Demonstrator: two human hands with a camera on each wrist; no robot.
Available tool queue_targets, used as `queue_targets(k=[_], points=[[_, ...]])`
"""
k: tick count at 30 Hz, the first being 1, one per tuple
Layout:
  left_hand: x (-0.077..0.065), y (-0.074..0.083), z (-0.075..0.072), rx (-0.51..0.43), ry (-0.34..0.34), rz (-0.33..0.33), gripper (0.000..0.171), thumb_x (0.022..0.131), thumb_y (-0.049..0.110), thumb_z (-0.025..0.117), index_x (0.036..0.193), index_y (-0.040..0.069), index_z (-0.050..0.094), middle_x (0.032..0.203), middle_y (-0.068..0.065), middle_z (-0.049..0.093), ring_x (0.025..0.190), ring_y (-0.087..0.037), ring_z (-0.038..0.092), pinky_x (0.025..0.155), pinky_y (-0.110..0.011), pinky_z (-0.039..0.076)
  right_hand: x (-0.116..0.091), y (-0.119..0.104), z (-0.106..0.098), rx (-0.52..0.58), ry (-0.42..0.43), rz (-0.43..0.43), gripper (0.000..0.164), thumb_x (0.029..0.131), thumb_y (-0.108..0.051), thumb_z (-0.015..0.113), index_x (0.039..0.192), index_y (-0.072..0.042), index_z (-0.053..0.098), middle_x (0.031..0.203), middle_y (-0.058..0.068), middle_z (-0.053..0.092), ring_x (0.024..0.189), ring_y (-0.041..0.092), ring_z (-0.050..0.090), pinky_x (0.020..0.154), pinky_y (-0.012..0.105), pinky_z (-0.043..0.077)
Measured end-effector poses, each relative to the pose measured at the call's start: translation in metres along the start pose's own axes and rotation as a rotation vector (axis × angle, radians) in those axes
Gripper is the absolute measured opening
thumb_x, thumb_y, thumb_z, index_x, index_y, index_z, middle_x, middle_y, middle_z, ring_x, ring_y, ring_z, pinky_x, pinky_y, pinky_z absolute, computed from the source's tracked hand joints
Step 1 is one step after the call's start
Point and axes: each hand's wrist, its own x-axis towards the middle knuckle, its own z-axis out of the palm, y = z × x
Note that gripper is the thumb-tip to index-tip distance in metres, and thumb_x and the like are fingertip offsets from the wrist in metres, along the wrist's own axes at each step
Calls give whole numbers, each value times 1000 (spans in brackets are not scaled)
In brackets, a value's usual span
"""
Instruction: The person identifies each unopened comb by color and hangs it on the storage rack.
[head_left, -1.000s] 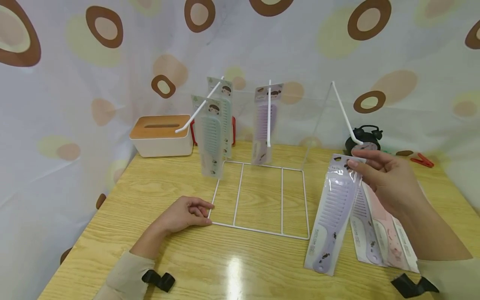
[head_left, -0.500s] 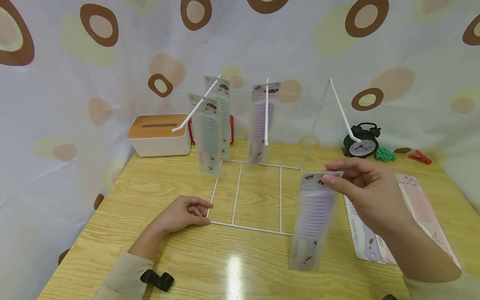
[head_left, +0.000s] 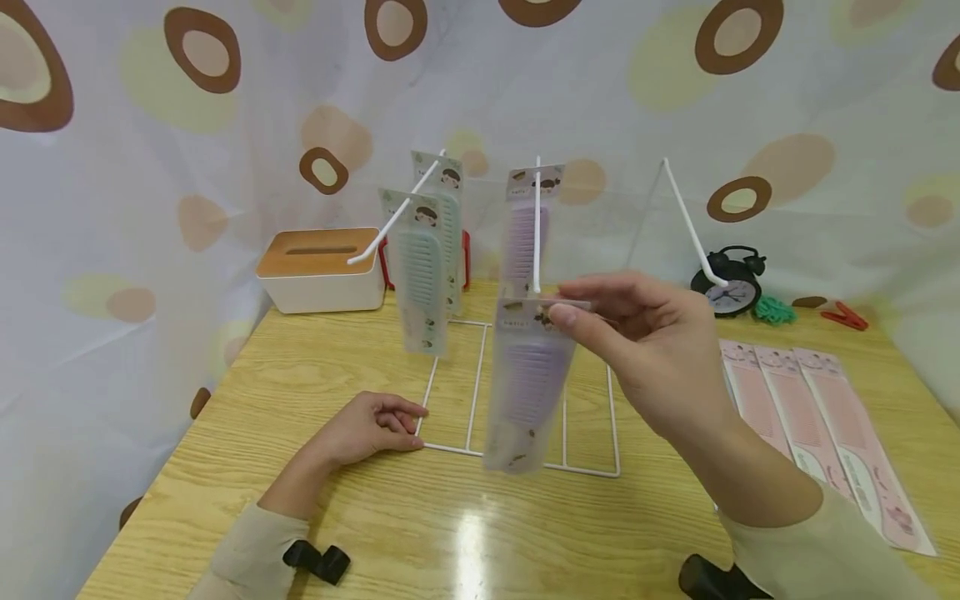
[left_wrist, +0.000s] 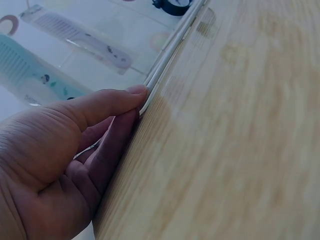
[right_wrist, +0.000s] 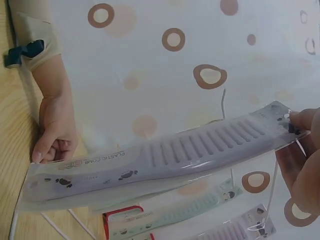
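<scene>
My right hand (head_left: pixel 660 350) pinches the top card of a packaged purple comb (head_left: pixel 528 392) between thumb and fingers. The card is at the front tip of the rack's middle hook (head_left: pixel 537 233); whether they touch I cannot tell. Another packaged purple comb (head_left: pixel 517 242) hangs farther back on that hook. Two packaged green combs (head_left: pixel 420 275) hang from the left hook (head_left: pixel 397 215). The right hook (head_left: pixel 690 225) bears nothing. My left hand (left_wrist: pixel 75 145) pinches the front left corner of the white wire rack (head_left: pixel 592 472), where it lies on the table.
Several packaged pink combs (head_left: pixel 851 425) lie at the right, partly behind my right forearm. Behind them are a black alarm clock (head_left: pixel 723 296), a teal coil of cord (head_left: pixel 774 310) and a red clip (head_left: pixel 845 317). A tissue box (head_left: pixel 322 287) stands at the back left.
My right hand has carried the purple comb leftward from above the combs on the table to the middle hook. My left hand has stayed at the rack's corner.
</scene>
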Motion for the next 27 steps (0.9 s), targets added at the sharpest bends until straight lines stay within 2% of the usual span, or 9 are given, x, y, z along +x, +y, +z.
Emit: queue_targets(k=[8, 12, 17, 27], points=[[0, 1, 1, -7, 1, -9, 46, 83, 16, 82, 123, 0, 68, 92, -7, 67, 77, -12, 65, 76, -23, 52, 10, -4, 10, 66, 89, 3, 18, 85, 5, 75, 100, -5, 76, 92, 2, 77, 81, 11, 73, 76, 25, 58], [0, 1, 0, -4, 6, -12, 45, 82, 15, 83, 122, -1, 68, 92, -8, 67, 77, -11, 64, 76, -23, 51, 13, 1, 9, 21, 92, 4, 18, 85, 2, 77, 102, -3, 76, 94, 1, 76, 81, 11, 72, 75, 24, 57], [-1, -1, 1, -14, 4, -10, 45, 83, 15, 82, 123, -1, 68, 92, -9, 68, 77, -11, 64, 75, -23, 52, 19, 13, 5, -41, 105, 64, 21, 85, -10, 80, 105, -9, 76, 93, -5, 76, 83, 9, 70, 76, 21, 56], [0, -1, 1, -12, 9, 2, 45, 82, 15, 83, 122, -1, 69, 91, -8, 68, 76, -11, 64, 76, -22, 52, 46, 39, 0, 113, 140, 128, 29, 81, -8, 83, 109, -7, 74, 92, -4, 74, 88, 8, 68, 83, 18, 55]])
